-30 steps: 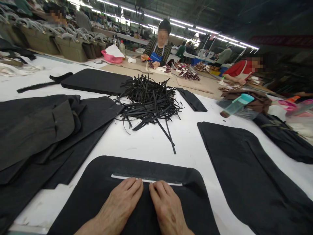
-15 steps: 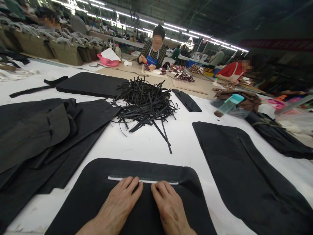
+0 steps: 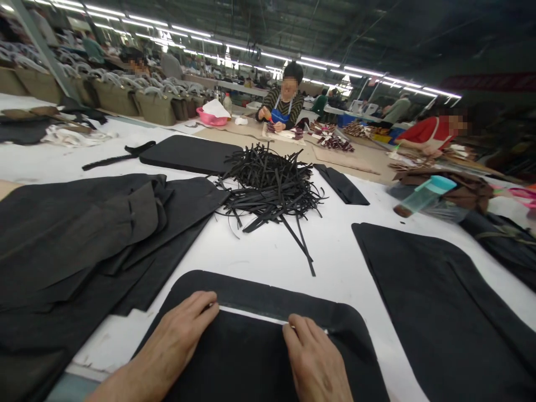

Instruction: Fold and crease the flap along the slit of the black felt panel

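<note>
A black fabric panel [image 3: 259,357] with rounded corners lies on the white table [image 3: 268,251] right in front of me. A thin white strip [image 3: 251,314] runs across it just below its far edge. My left hand [image 3: 176,340] lies flat on the panel, fingers stretched out, fingertips at the strip's left end. My right hand [image 3: 314,360] lies flat too, fingertips at the strip's right end. Neither hand holds anything.
A heap of black strips [image 3: 270,184] lies beyond the panel. Piled black fabric [image 3: 84,234] covers the left, another black panel [image 3: 439,301] the right. A teal-lidded bottle [image 3: 422,195] lies at the right. People work at a far table [image 3: 352,156].
My hands have slid apart along the white strip, the left one to the left end and the right one to the right end. The view has shifted slightly.
</note>
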Action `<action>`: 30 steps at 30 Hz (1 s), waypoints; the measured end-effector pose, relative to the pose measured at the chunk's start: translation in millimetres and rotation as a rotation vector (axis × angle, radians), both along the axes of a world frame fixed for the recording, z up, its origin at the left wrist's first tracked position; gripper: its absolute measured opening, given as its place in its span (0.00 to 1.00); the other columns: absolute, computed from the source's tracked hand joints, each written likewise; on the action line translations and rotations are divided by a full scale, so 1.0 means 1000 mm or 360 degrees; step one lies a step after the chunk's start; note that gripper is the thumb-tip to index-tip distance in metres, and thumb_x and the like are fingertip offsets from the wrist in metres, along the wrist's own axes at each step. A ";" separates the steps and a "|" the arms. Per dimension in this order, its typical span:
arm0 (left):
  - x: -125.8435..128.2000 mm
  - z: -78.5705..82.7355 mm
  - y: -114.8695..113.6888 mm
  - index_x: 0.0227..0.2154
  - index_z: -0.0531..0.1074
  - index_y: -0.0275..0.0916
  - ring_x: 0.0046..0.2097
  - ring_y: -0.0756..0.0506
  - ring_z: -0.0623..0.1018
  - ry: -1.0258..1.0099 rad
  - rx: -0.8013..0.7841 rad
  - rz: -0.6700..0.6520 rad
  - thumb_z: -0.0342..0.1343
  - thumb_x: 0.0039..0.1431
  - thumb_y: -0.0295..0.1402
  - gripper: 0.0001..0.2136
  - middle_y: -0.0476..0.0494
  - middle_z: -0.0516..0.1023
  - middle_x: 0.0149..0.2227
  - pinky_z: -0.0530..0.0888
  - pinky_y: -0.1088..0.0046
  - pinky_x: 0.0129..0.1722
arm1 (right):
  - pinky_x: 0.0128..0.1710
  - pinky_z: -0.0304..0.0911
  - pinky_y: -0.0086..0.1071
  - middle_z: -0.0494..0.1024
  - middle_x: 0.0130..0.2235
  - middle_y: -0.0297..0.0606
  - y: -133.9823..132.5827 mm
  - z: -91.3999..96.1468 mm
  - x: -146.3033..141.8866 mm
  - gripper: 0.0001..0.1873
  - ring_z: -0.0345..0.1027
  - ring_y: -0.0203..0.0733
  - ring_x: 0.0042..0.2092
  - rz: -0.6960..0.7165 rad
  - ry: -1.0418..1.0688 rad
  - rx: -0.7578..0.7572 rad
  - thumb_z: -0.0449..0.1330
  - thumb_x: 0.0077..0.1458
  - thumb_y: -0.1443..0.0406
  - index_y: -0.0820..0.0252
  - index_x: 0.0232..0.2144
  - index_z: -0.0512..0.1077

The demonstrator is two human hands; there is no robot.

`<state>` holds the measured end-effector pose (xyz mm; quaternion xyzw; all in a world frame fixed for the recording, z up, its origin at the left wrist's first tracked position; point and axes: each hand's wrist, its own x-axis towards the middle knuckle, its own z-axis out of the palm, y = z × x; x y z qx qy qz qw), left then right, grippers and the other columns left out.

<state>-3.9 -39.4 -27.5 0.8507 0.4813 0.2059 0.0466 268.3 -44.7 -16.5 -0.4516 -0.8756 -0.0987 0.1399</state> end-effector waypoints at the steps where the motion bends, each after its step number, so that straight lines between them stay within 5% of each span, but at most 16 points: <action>1: -0.002 0.005 0.003 0.43 0.69 0.41 0.47 0.48 0.72 -0.0095 -0.0076 0.0019 0.39 0.58 0.18 0.18 0.45 0.72 0.45 0.72 0.74 0.45 | 0.29 0.61 0.35 0.71 0.33 0.40 0.003 0.005 -0.008 0.15 0.65 0.45 0.32 0.0011 0.0060 -0.0039 0.48 0.49 0.79 0.59 0.33 0.67; 7: 0.003 0.012 0.022 0.36 0.71 0.41 0.39 0.49 0.70 -0.0263 -0.0484 0.0130 0.40 0.60 0.20 0.15 0.48 0.71 0.37 0.70 0.73 0.39 | 0.30 0.58 0.34 0.69 0.31 0.33 0.027 0.015 -0.070 0.08 0.62 0.42 0.32 0.0062 0.0182 -0.0437 0.57 0.52 0.73 0.55 0.27 0.65; 11: 0.008 0.008 0.024 0.34 0.72 0.39 0.40 0.46 0.68 -0.0182 -0.0451 0.0164 0.42 0.57 0.19 0.15 0.45 0.70 0.37 0.69 0.67 0.40 | 0.31 0.58 0.35 0.68 0.32 0.34 0.040 -0.001 -0.094 0.08 0.61 0.43 0.33 0.0131 0.0076 -0.0383 0.58 0.52 0.74 0.57 0.30 0.66; 17: 0.008 0.003 0.024 0.35 0.70 0.38 0.41 0.45 0.68 -0.0055 -0.0350 0.0093 0.44 0.58 0.19 0.12 0.44 0.70 0.40 0.69 0.66 0.43 | 0.30 0.57 0.37 0.68 0.33 0.38 0.044 -0.017 -0.096 0.11 0.60 0.44 0.33 0.0359 -0.0093 -0.0147 0.57 0.47 0.77 0.61 0.34 0.67; 30: 0.004 -0.005 0.029 0.34 0.70 0.39 0.39 0.46 0.69 -0.0067 -0.0252 -0.0005 0.43 0.60 0.21 0.11 0.46 0.70 0.37 0.70 0.69 0.39 | 0.36 0.59 0.31 0.68 0.34 0.32 0.057 -0.001 -0.087 0.06 0.62 0.39 0.37 0.0240 0.0242 -0.0550 0.59 0.55 0.71 0.57 0.30 0.66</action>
